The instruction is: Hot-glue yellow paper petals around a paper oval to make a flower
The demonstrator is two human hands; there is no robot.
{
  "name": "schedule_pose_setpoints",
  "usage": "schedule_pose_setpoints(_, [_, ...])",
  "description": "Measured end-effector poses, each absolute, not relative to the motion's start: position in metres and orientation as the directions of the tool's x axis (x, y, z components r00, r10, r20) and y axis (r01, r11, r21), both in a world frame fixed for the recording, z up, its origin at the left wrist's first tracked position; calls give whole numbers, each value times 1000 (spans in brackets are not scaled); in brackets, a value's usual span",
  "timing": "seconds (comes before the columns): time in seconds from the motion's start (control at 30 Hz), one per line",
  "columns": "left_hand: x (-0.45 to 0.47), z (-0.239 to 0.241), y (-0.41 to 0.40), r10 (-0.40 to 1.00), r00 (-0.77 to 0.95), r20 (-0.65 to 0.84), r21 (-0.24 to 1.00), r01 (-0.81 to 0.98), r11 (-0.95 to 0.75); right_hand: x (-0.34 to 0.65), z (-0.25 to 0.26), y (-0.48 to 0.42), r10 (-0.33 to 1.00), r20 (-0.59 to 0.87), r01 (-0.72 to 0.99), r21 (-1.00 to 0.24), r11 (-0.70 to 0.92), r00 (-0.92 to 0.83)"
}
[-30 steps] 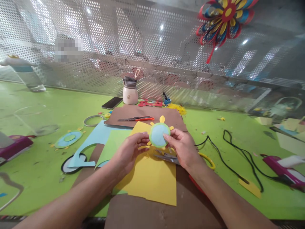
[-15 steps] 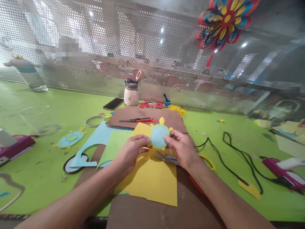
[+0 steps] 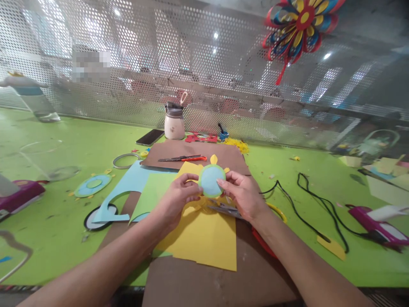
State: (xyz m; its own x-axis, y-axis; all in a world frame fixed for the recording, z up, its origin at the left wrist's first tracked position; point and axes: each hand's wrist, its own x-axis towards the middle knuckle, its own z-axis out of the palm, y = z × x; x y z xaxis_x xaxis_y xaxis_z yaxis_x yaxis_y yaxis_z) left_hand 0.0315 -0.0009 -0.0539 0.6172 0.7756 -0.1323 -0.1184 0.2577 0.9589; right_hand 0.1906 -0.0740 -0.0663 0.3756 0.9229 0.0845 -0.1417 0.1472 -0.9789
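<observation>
Head view: the left hand (image 3: 179,194) and right hand (image 3: 244,192) pinch opposite edges of a blue-and-green disc (image 3: 211,181), held above yellow sheets (image 3: 211,243) and scissors (image 3: 225,209). Beneath lies brown board (image 3: 191,281) on a green tabletop (image 3: 96,136); behind rises a perforated screen (image 3: 143,85), a looped flower decoration (image 3: 305,18) at upper right.

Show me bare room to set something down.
Free: the green tabletop between the clear plastic cup and smartphone, and the near brown cardboard bordered by the yellow paper and right forearm. Crowded: beneath the turtle-shaped paper cutout in the left hand and right hand, where scissors overlap that paper; also rightward, around black cord.
</observation>
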Motion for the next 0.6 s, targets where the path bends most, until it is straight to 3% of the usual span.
schedule_pose_setpoints(0.43, [33, -59, -1, 833, 551, -53, 976, -149, 161, 185, -62, -74, 974, 7, -242, -968, 63, 226])
schedule_pose_setpoints(0.6, [33, -58, 0, 847, 529, -53, 979, -140, 149, 183, -64, -75, 967, -10, -183, -982, 38, 253])
